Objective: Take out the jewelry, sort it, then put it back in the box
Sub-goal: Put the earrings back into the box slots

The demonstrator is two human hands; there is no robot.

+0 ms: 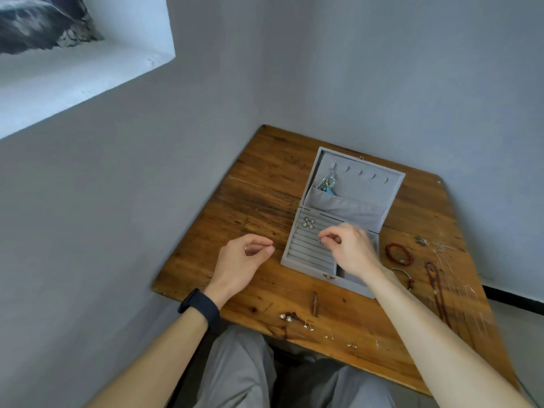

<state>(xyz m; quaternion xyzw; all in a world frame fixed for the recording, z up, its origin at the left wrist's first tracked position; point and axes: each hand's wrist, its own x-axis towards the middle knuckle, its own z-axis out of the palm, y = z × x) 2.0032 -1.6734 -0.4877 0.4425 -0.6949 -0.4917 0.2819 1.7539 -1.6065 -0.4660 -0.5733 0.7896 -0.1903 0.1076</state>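
Right hand (pixel 350 248): fingertips pinching together over the ring rows; what they are gripping is too small to tell.
Left hand (pixel 241 260): fingers curling loosely, thumb meeting forefinger, beside the box.
Jewelry box (pixel 391 184): lying open on the wooden table (pixel 265 178).
Earrings (pixel 309 222): sitting in the top ring row.
Red bracelet (pixel 400 254): lying right of the box.

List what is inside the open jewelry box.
Jewelry box: dangling earrings in the lid, pale earrings on the ring rolls. The right hand covers its right-side compartments.
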